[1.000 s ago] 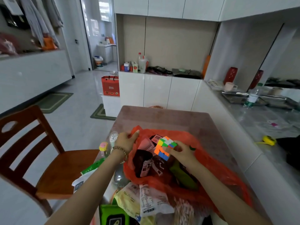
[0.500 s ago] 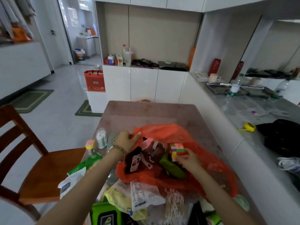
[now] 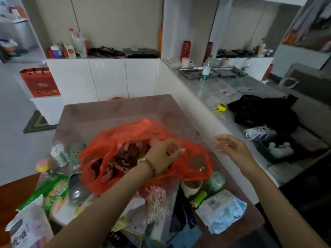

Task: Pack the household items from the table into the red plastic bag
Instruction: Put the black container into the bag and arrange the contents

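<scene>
- 2 bare hands work over a brown table [image 3: 114,111] crowded with packets along its near edge
- Red plastic bag [image 3: 136,135] lies crumpled on the middle of the table, mouth gaping toward the left, dark red and brown packets showing inside it
- Left hand [image 3: 162,154], a beaded bracelet at the wrist, reaches into the mouth of the bag; its fingers [image 3: 176,152] are curled round the thin plastic at the right-hand rim, pinching it
- Right hand [image 3: 231,146] hovers just right of the bag, over the table's right edge, apart from the plastic; fingers loosely spread and a little blurred, nothing in them
- Left of the bag: a perforated metal tube [image 3: 76,158] lying lengthwise, touching the bag, a small round tub of white sticks [image 3: 58,153] and a pink and yellow capped item [image 3: 42,164]
- Green printed packet [image 3: 52,192] lies at the near left, partly under the bag's edge
- Near right of the bag: a green ball of string [image 3: 215,181], a pale cup [image 3: 191,187] on its side and a white and blue soft pack [image 3: 222,210]
- Grey counter [image 3: 211,93] runs along the right, bearing a yellow tape measure [image 3: 222,106] and a black bag [image 3: 263,111]
</scene>
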The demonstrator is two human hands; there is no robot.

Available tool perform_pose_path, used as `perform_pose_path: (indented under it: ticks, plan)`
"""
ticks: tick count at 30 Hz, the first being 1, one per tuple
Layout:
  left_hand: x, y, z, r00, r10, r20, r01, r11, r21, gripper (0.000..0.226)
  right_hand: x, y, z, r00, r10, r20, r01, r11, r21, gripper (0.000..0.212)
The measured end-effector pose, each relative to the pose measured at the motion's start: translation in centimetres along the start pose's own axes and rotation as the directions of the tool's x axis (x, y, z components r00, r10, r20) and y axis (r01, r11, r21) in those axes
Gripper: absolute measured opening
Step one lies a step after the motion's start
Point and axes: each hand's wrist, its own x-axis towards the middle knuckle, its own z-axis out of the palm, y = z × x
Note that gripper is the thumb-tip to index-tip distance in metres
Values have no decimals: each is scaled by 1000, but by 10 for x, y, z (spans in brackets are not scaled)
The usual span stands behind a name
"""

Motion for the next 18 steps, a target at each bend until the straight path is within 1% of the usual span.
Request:
perform_pose_path:
  ticks: [1, 2, 4, 5, 6, 7, 8, 10, 11, 13, 15, 18]
  plan:
    - [3, 3, 19, 998, -14, 67, 15, 999, -28, 23, -7, 12, -13, 998, 35, -48, -35, 999, 0, 19]
    - [5, 6, 39, 988, -55, 147, 63, 996, -55, 22, -14, 28, -24, 994, 81, -77, -82, 997, -5, 22]
    - [7, 8, 76, 937, -126, 324, 174, 977, -122, 22, -27, 64, -38, 975, 200, -100, -203, 979, -23, 27]
    - [9, 6, 95, 921, -96, 378, 136, 987, -82, 23, -32, 82, -42, 959, 264, -106, -268, 963, -22, 30]
    - [10, 4, 110, 903, -79, 423, 91, 996, -7, 27, -35, 100, -43, 942, 320, -106, -323, 946, -16, 35]
    - [9, 0, 126, 887, -88, 452, 59, 995, 79, 38, -36, 115, -43, 929, 358, -93, -361, 932, -19, 39]
    - [10, -6, 138, 887, -91, 453, 6, 983, 185, 47, -36, 129, -42, 925, 373, -71, -376, 926, -41, 45]
    - [11, -18, 154, 891, -41, 453, -92, 959, 269, 61, -29, 154, -38, 931, 364, -26, -364, 924, -115, 59]
    - [13, -26, 161, 889, -41, 456, -112, 947, 301, 68, -24, 164, -35, 933, 360, -13, -358, 922, -145, 67]
    - [19, -44, 170, 875, -112, 471, -113, 899, 423, 83, -15, 179, -28, 933, 359, -13, -354, 912, -208, 77]
    - [26, -60, 169, 874, -192, 446, -79, 849, 522, 93, -6, 191, -20, 939, 344, -20, -336, 899, -280, 81]
    - [37, -81, 164, 865, -259, 431, -50, 809, 585, 105, 3, 202, -12, 949, 315, -36, -305, 877, -370, 86]
